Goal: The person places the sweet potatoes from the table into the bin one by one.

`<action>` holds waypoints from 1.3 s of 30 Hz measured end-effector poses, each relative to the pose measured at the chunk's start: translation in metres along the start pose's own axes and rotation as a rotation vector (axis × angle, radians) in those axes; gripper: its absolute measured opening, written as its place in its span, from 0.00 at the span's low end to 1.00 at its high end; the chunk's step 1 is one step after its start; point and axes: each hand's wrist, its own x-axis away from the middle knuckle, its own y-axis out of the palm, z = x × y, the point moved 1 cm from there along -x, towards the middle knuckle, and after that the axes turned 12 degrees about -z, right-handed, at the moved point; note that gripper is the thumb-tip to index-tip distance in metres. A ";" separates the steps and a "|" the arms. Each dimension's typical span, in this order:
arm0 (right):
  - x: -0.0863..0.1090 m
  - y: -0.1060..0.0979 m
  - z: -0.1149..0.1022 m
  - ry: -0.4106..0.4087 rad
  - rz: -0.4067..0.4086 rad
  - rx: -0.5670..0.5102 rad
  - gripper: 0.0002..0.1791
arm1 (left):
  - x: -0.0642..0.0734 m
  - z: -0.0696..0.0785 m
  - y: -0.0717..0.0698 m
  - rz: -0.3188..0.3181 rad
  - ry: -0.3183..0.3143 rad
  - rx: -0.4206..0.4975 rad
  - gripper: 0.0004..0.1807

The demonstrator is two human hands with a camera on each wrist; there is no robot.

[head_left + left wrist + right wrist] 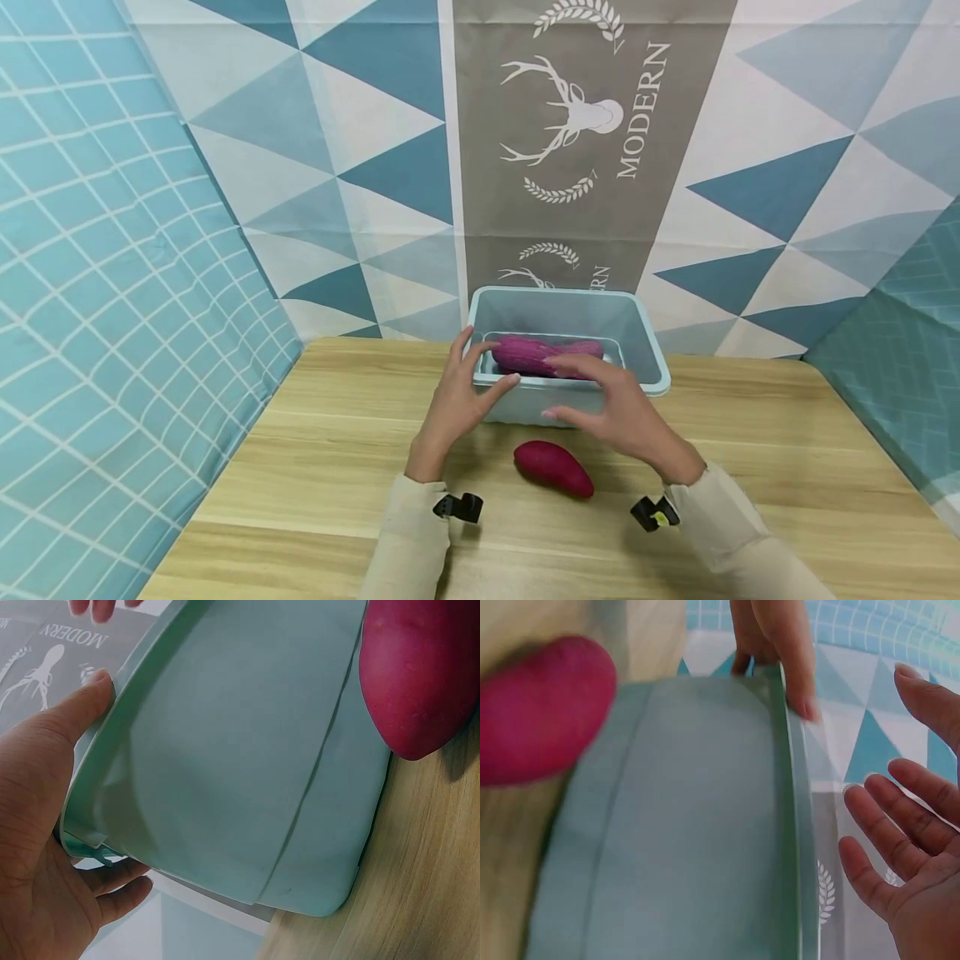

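A light blue-green plastic bin (570, 404) stands at the back of the table, holding elongated purple items (521, 354) with streaked surfaces. My left hand (452, 406) grips the bin's front left corner; in the left wrist view its thumb (94, 694) lies at the rim and fingers come round the side. Over the front rim is my right hand (618, 408), its fingers spread and apart from the thumb. The right wrist view shows that hand (922, 862) with nothing in it. A dark red-purple sweet potato (553, 468) lies on the table before the bin.
The wood-grain table (315, 467) extends to both sides. Behind the bin hangs a patterned cloth (390, 167) with triangles and a deer print. Blue grid-patterned cloth (112, 292) borders the left, and teal cloth (900, 333) the right.
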 end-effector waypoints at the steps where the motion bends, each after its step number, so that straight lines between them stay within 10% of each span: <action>1: 0.003 0.002 -0.001 0.002 -0.001 -0.012 0.33 | 0.000 0.000 0.000 0.001 0.001 0.000 0.35; 39: 0.035 0.085 0.037 0.170 -0.208 -0.215 0.30 | -0.001 -0.002 0.001 -0.005 0.007 0.008 0.35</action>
